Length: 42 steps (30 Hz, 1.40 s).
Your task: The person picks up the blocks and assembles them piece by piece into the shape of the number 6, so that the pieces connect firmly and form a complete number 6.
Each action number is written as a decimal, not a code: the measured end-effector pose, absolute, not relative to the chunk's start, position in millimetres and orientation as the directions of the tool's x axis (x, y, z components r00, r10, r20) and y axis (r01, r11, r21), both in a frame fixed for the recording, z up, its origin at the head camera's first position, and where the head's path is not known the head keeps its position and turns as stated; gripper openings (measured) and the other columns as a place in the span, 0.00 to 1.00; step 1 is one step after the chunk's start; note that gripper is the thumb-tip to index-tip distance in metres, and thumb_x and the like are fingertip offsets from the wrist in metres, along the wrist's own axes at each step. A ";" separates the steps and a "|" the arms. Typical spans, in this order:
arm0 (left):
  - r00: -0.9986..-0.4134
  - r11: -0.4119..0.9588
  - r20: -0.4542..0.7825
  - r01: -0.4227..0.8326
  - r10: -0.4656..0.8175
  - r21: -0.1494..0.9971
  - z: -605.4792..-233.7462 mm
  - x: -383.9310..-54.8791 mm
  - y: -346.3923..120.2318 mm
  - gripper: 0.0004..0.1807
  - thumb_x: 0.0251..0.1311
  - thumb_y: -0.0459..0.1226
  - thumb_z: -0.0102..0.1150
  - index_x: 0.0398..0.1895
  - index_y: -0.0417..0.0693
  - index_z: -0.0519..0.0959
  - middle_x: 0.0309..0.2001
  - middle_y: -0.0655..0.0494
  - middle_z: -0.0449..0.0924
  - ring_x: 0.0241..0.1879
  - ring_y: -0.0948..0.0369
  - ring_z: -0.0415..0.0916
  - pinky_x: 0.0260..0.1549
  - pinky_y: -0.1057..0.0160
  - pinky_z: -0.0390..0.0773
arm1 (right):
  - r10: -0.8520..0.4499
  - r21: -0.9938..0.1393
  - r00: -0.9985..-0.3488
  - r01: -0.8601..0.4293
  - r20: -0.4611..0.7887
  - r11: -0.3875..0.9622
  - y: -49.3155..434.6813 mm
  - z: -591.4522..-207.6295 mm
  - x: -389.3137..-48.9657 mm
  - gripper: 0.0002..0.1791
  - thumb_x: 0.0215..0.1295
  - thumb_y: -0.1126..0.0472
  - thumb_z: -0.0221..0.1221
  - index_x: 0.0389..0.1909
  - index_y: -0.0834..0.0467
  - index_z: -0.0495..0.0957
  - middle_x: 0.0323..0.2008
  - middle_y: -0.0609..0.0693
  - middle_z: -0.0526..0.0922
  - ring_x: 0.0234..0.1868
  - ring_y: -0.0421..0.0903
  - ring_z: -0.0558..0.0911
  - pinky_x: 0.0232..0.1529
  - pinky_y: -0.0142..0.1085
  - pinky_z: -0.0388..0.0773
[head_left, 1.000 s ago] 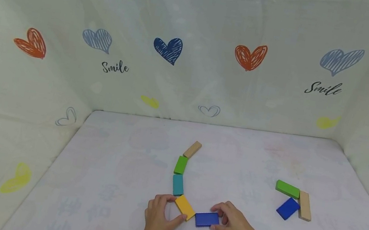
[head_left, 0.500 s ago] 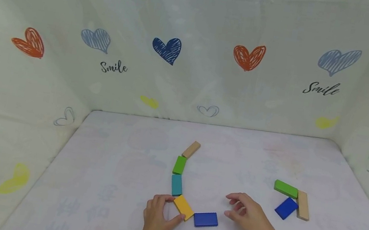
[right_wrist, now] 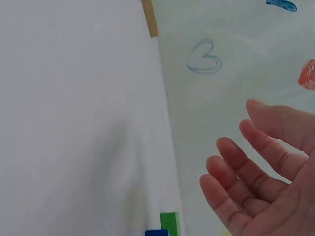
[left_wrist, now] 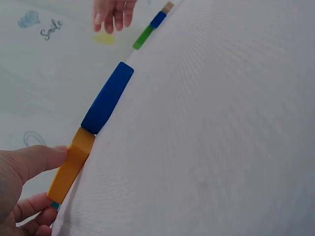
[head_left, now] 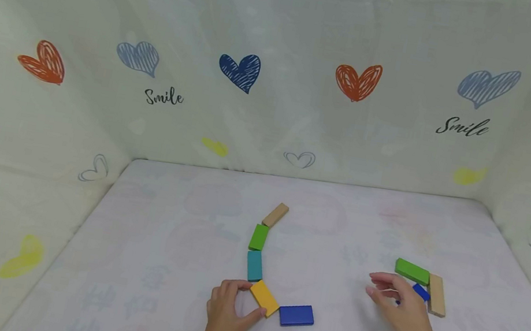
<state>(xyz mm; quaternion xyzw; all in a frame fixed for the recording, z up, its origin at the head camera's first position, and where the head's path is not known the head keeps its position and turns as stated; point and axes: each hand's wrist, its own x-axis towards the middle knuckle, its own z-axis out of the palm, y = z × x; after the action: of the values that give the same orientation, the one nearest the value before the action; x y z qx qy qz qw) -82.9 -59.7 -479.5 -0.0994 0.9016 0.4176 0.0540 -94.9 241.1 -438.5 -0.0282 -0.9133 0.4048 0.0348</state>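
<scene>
My left hand [head_left: 225, 316] holds the yellow block [head_left: 265, 298] between thumb and fingers at its two ends; the left wrist view shows the thumb on the near end of this yellow block [left_wrist: 73, 164]. Right of it lies a blue block [head_left: 296, 315], its corner at the yellow one. My right hand [head_left: 402, 310] hangs over the table with relaxed fingers and nothing in them. It partly covers a second blue block [head_left: 421, 292] in the head view. In the right wrist view, the right hand's fingers [right_wrist: 236, 169] are spread apart from the thumb.
A curved row runs back from the yellow block: a teal block [head_left: 254, 266], a green block [head_left: 258, 237] and a wooden block [head_left: 275, 214]. At the right, another green block [head_left: 412, 271] and another wooden block [head_left: 437, 295] lie by the covered blue one. White cloth walls surround the table.
My right hand has let go of the blue block beside the yellow one and moved right, over to the blocks at the right. My left hand has stayed on the yellow block.
</scene>
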 end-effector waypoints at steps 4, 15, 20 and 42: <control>-0.976 0.633 -0.177 -0.218 -0.128 0.743 -479.2 -82.7 -60.3 0.28 0.41 0.49 0.72 0.45 0.53 0.71 0.46 0.58 0.68 0.48 0.57 0.59 0.48 0.48 0.58 | 0.211 -0.726 -0.977 0.123 0.031 0.676 271.6 -460.7 -97.7 0.24 0.61 0.44 0.57 0.51 0.55 0.74 0.44 0.47 0.79 0.39 0.21 0.71 0.42 0.28 0.74; -0.975 0.638 -0.177 -0.221 -0.133 0.738 -480.4 -83.0 -60.9 0.28 0.40 0.49 0.72 0.45 0.53 0.71 0.46 0.59 0.68 0.48 0.57 0.60 0.49 0.49 0.58 | 0.569 -0.761 -0.818 0.423 -0.088 0.491 303.0 -456.5 -88.0 0.29 0.62 0.45 0.56 0.56 0.60 0.71 0.40 0.35 0.72 0.33 0.19 0.64 0.33 0.17 0.64; -0.977 0.636 -0.167 -0.211 -0.130 0.742 -481.3 -82.9 -61.4 0.28 0.40 0.49 0.72 0.45 0.53 0.71 0.46 0.59 0.68 0.48 0.57 0.60 0.49 0.49 0.58 | 0.629 -0.740 -0.761 0.513 -0.157 0.436 306.2 -455.9 -90.4 0.31 0.64 0.44 0.52 0.60 0.61 0.67 0.57 0.56 0.67 0.43 0.38 0.67 0.40 0.31 0.65; -0.976 0.638 -0.173 -0.217 -0.131 0.739 -479.6 -83.2 -59.9 0.28 0.41 0.48 0.72 0.45 0.52 0.71 0.46 0.58 0.68 0.47 0.57 0.60 0.48 0.49 0.58 | 0.615 -0.625 -0.738 0.625 -0.277 0.468 330.4 -479.3 -94.0 0.36 0.62 0.45 0.55 0.61 0.68 0.65 0.44 0.62 0.73 0.42 0.52 0.69 0.32 0.33 0.63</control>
<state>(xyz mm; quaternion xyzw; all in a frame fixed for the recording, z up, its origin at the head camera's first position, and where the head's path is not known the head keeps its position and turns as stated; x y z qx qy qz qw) -83.2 -59.9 -479.6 -0.0963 0.9036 0.4141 0.0516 -94.0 330.4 -479.3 -0.3617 -0.8567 0.3677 -0.0066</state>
